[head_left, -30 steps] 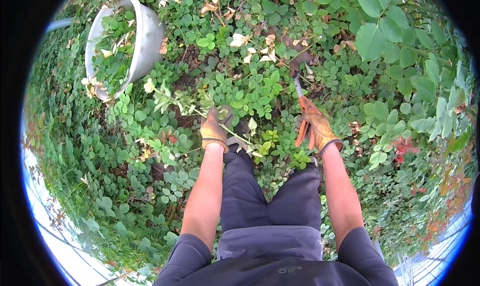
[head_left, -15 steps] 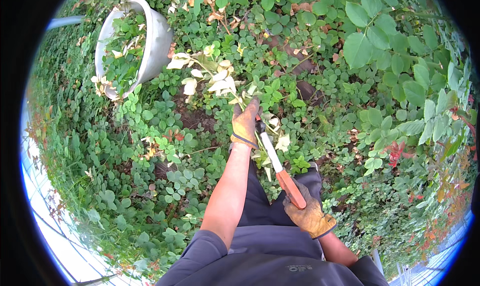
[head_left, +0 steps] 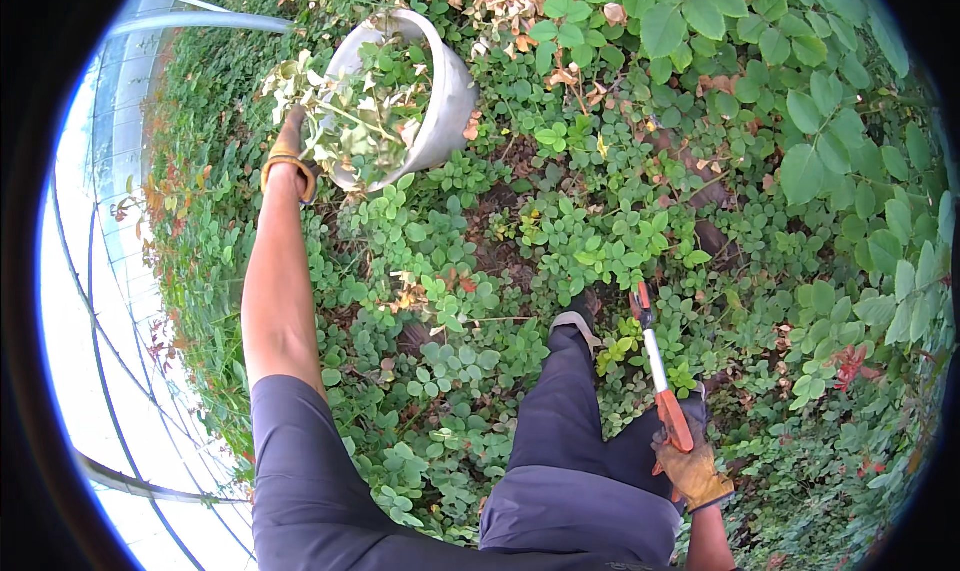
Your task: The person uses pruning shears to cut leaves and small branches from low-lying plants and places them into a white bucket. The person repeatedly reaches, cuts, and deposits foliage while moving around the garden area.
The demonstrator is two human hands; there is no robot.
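My left hand [head_left: 288, 151], in a yellow-brown work glove with dark fingertips, is stretched out at the left of the tilted bucket's mouth. It is closed on a bunch of pale, wilting leafy cuttings [head_left: 340, 119], whose leaves spread over the opening and partly hide the fingers. The pale grey bucket [head_left: 452, 96] leans on its side among the plants, with more green and faded leaves inside. Low on the right, my gloved right hand [head_left: 692, 469] grips the orange handle of long-handled loppers [head_left: 655, 359]. The loppers' orange-and-black head points up and away, close to the low leaves.
Dense low green foliage [head_left: 440, 371] covers the ground. Larger leaves [head_left: 810, 171] hang in at the upper right. Dry brown leaves [head_left: 510, 11] lie beyond the bucket. A pale pipe [head_left: 200, 21] and clear sheeting on a curved frame run along the left.
My left hand has carried the cuttings from the middle to the bucket's mouth at the upper left. The loppers have come away from the cuttings and sit at the right with my right hand.
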